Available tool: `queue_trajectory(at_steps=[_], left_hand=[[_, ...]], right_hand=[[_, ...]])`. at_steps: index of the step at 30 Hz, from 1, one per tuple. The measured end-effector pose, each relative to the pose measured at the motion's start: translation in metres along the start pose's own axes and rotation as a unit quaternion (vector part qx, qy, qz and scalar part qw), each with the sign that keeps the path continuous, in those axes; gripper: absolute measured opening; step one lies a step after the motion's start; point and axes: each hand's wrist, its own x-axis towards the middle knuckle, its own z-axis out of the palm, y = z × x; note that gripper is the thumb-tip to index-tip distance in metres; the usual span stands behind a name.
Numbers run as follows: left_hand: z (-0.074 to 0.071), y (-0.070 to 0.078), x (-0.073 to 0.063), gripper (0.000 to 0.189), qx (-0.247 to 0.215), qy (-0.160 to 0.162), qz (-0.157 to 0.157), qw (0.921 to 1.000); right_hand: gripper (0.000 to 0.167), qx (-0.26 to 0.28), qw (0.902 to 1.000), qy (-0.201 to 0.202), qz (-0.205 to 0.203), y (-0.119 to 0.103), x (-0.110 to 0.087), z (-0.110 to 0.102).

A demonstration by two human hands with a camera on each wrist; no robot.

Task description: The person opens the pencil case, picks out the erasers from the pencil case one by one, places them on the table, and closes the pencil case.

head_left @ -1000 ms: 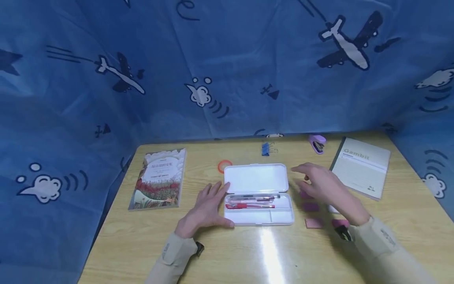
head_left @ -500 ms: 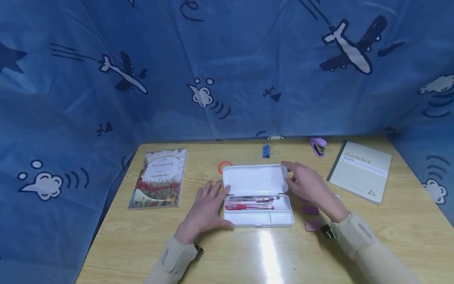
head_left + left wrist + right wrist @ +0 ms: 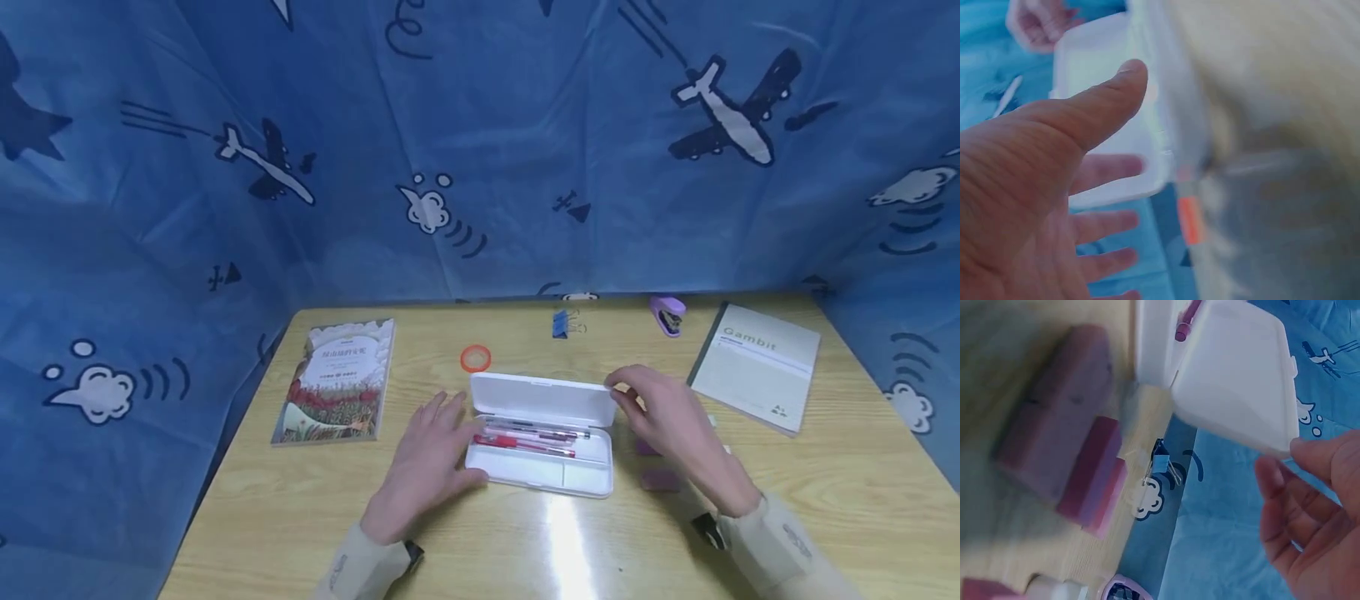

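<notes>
A white pencil case [image 3: 517,468] lies in the middle of the table, its lid [image 3: 543,398] tilted up at the back. Inside, a red pen [image 3: 525,444] and a few others lie in the rear compartment. My right hand [image 3: 667,425] pinches the lid's right corner between thumb and index finger; the right wrist view shows this grip on the lid [image 3: 1235,369]. At the case's left end rests my left hand [image 3: 427,471], fingers spread and fairly straight, thumb at the front left corner. In the left wrist view the left hand [image 3: 1041,187] holds nothing.
Pink and purple blocks [image 3: 1091,469] lie right of the case, partly under my right arm. Behind are a red ring [image 3: 476,358], a blue binder clip [image 3: 561,324] and a purple stapler [image 3: 667,317]. A book [image 3: 333,379] lies left, a notebook [image 3: 757,367] right.
My right hand has come left to the lid and taken its corner. The lid has swung from lying flat to tilted up, and the case has shifted slightly toward me.
</notes>
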Motion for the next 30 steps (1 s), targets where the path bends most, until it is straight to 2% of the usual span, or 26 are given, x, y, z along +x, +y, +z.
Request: queue_trajectory(at_steps=[3, 6, 8, 11, 15, 20, 23, 26, 30], left_hand=[[-0.017, -0.005, -0.003, 0.047, -0.042, 0.039, 0.001, 0.9983], [-0.030, -0.008, -0.001, 0.029, -0.094, 0.079, -0.033, 0.9918], [-0.033, -0.010, 0.002, 0.025, -0.125, 0.092, -0.057, 0.9863], [-0.029, -0.012, 0.007, 0.031, -0.172, 0.068, -0.086, 0.9790], [-0.021, -0.014, 0.012, 0.042, -0.228, 0.004, -0.106, 0.9679], [-0.012, -0.016, 0.013, 0.054, -0.260, -0.070, -0.118, 0.9558], [-0.008, -0.015, 0.013, 0.063, -0.273, -0.099, -0.120, 0.9494], [-0.004, -0.012, 0.014, 0.067, -0.270, -0.110, -0.113, 0.9499], [0.001, -0.009, 0.016, 0.058, -0.244, -0.103, -0.095, 0.9595]], right_hand=[[0.019, -0.016, 0.9982, 0.034, -0.047, -0.004, -0.010, 0.000], [0.023, -0.032, 0.9928, 0.061, -0.098, -0.008, -0.019, 0.000], [0.021, -0.039, 0.9894, 0.065, -0.124, -0.012, -0.026, 0.000], [0.013, -0.044, 0.9847, 0.064, -0.156, -0.018, -0.036, -0.001], [0.015, -0.050, 0.9804, 0.051, -0.183, -0.024, -0.049, 0.000], [0.024, -0.065, 0.9822, 0.002, -0.176, -0.027, -0.059, 0.003], [0.027, -0.075, 0.9830, -0.027, -0.166, -0.028, -0.061, 0.005], [0.027, -0.076, 0.9834, -0.044, -0.159, -0.027, -0.060, 0.009], [0.024, -0.078, 0.9859, -0.074, -0.128, -0.027, -0.055, 0.013]])
